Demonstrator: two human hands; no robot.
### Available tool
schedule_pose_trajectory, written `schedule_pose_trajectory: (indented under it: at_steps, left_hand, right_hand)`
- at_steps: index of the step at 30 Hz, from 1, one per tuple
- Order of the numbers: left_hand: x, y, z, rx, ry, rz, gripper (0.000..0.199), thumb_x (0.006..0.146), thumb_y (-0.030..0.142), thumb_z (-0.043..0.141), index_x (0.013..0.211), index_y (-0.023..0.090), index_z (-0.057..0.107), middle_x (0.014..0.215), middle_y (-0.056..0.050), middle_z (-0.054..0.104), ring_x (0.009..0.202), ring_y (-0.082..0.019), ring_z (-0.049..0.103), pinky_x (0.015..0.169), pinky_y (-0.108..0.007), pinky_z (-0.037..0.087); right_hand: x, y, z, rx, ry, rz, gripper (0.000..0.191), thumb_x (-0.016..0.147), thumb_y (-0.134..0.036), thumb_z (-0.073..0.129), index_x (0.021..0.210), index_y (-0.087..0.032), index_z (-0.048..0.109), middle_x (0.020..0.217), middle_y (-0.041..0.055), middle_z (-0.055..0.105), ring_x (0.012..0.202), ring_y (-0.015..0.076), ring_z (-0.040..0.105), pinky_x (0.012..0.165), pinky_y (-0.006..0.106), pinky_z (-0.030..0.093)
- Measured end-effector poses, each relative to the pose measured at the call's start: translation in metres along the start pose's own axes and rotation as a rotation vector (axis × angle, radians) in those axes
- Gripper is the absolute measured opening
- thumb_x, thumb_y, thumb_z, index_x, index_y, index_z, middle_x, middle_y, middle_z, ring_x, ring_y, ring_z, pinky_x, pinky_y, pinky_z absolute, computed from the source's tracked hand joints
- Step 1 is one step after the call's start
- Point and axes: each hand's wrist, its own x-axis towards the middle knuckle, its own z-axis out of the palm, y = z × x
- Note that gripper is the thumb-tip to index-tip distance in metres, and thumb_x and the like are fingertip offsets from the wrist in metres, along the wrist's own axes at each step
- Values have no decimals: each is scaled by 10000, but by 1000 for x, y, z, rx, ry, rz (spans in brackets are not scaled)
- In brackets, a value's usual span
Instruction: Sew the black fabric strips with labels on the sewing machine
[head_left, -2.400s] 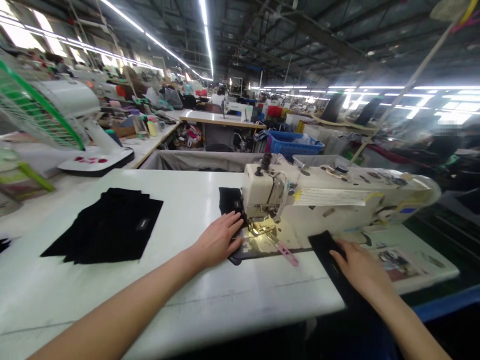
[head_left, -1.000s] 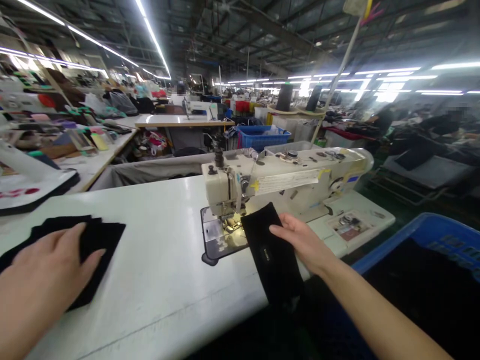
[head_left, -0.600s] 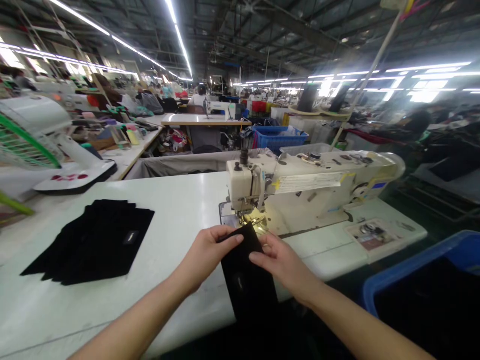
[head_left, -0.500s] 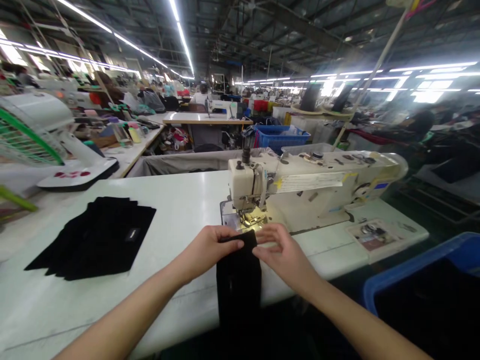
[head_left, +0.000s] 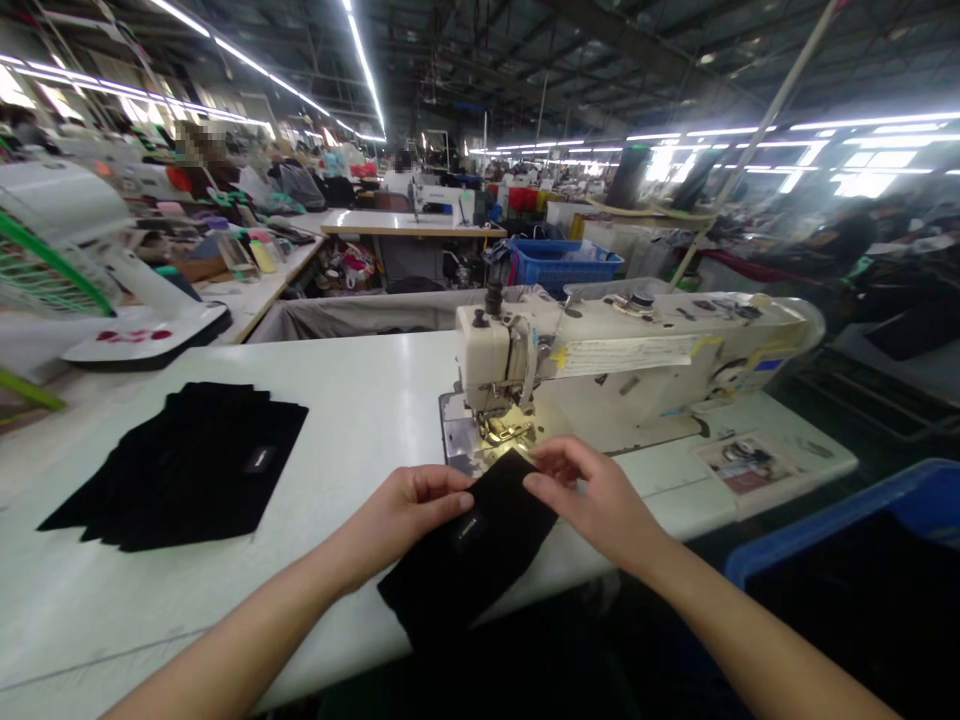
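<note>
**Both your hands pinch one black cloth piece in front of the sewing machine**

Your left hand (head_left: 411, 512) grips the black cloth piece (head_left: 487, 565) at its left edge, the thumb lying on top and the fingers bent beneath. Your right hand (head_left: 604, 498) pinches the same piece near its far right corner, between thumb and fingers. The cloth slants between your hands at the near edge of the white table (head_left: 352, 400), its far corner pointing to the lit needle area (head_left: 506, 430) of the sewing machine (head_left: 577, 360). You have a small dark label (head_left: 471, 528) with pale lettering facing up, close to your left thumb.

To your left, well apart from your hands, a fanned pile of black pieces (head_left: 180, 470) lies on the table, and a label shows on the top one. Beyond it stands a white fan (head_left: 142, 335). To your right, below table height, is a blue basket (head_left: 892, 492) with dark contents, too dim to make out.
</note>
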Motion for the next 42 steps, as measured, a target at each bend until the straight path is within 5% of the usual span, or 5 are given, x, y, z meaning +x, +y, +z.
schedule_pose_trajectory:
  at_steps: [8, 18, 26, 30, 42]
  left_hand:
    - [-5, 13, -17, 178, -169, -50, 342, 759, 498, 722, 929, 203, 749, 882, -30, 761, 796, -202, 678, 749, -314, 518]
    - [27, 14, -55, 192, 476, -7, 373, 635, 528, 779, 832, 213, 744, 780, -23, 741, 759, -215, 658, 760, -343, 515]
    - [90, 12, -55, 317, 146, 47, 419, 548, 548, 821, 767, 194, 770, 795, -29, 754, 806, -223, 664, 797, -334, 498]
    - [100, 14, -61, 439, 51, 109, 439, 627, 569, 769, 867, 202, 787, 899, -32, 773, 919, -248, 670, 901, -357, 486]
    - [91, -2, -43, 970, 232, 312, 189, 821, 171, 532, 893, 179, 707, 825, -41, 702, 779, -203, 647, 748, -323, 518]
  right_hand:
    - [10, 7, -6, 109, 145, 72, 247, 828, -448, 674, 821, -209, 736, 804, 28, 730, 760, 192, 652, 719, 314, 509]
    - [-38, 34, 18, 198, -170, 265, 112, 784, -300, 649, 770, -211, 584, 649, -29, 585, 606, 144, 564, 570, 257, 451]
    - [-48, 46, 27, -17, -123, -12, 192, 863, -82, 496, 1005, -198, 553, 956, 55, 644, 872, 185, 640, 822, 353, 536]
    - [-33, 50, 16, -300, -266, -463, 472, 813, 37, 421, 1212, -160, 580, 1197, 137, 586, 1111, 235, 562, 971, 422, 491]
    - [-42, 49, 9, -526, -402, -743, 307, 905, -197, 600, 1204, -128, 599, 1179, 110, 670, 1021, 247, 572, 905, 418, 492]
